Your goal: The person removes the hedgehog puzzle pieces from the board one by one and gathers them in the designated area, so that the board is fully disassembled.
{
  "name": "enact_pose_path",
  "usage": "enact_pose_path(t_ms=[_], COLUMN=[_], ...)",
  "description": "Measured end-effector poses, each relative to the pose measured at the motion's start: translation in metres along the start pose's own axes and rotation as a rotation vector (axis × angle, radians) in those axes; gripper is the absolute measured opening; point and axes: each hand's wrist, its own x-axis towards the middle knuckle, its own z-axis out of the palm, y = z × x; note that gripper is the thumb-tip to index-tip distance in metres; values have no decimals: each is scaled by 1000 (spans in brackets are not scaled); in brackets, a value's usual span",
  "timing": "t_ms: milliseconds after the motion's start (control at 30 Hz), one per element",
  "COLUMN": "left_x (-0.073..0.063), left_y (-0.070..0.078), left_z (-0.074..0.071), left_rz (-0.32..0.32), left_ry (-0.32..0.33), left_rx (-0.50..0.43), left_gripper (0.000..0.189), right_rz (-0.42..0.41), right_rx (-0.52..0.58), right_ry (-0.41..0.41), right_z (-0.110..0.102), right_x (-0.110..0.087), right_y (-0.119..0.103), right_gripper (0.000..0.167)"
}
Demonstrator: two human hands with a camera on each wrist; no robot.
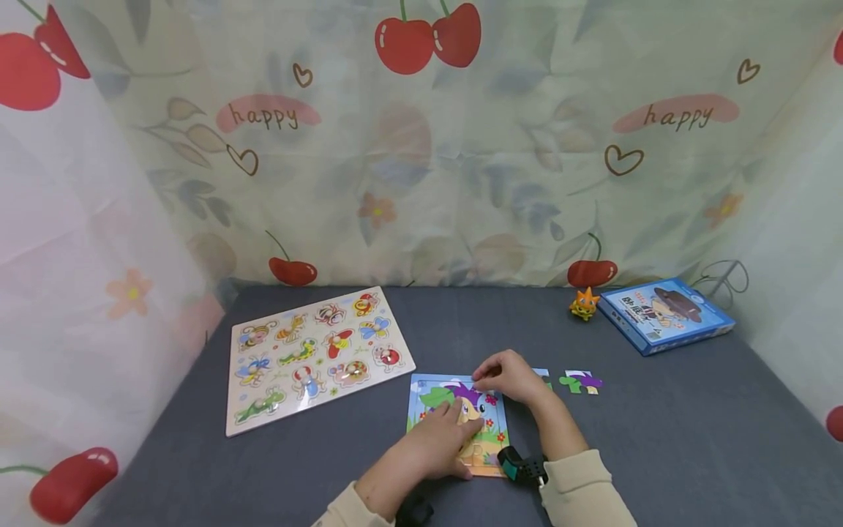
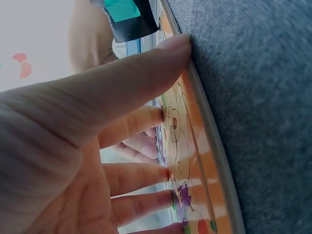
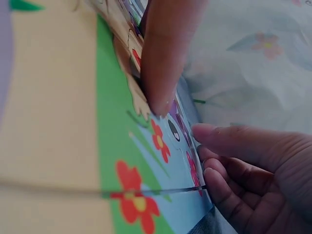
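Observation:
A small jigsaw puzzle (image 1: pixel 495 461) in a shallow tray lies at the table's front middle, showing a purple-haired cartoon figure, red flowers and grass. Across its lower left part rests my left hand (image 1: pixel 437 439), fingers spread; in the left wrist view its thumb (image 2: pixel 161 63) lies over the orange border. My right hand (image 1: pixel 514 377) is at the puzzle's upper right edge, fingers bent and thumb close to them (image 3: pixel 243 165). Whether a piece is between those fingertips is hidden. Right of that hand lie loose puzzle pieces (image 1: pixel 581 381), one partly covered by the hand.
A white insect peg board (image 1: pixel 316 359) lies tilted at the left. Toward the back right are an orange toy figure (image 1: pixel 584 304) and a blue box (image 1: pixel 665 315), with a thin cable (image 1: pixel 724 278) behind. A patterned cloth (image 1: pixel 461 183) hangs along the table's rear edge.

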Motion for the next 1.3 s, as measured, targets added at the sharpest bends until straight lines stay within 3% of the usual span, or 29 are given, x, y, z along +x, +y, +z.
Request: enact_pose_path(t_ms=[333, 900, 1300], left_x=[0, 2, 2], left_y=[0, -1, -2], left_z=[1, 3, 3], left_rz=[0, -8, 5], left_ry=[1, -14, -2], left_rx=[-8, -16, -7], left_gripper=[70, 71, 71], right_rz=[-26, -143, -90], right_rx=[-52, -49, -64], right_ry=[-2, -114, -90], right_z=[1, -4, -2], right_x=[0, -5, -7], right_y=[2, 3, -1], right_gripper=[4, 15, 13])
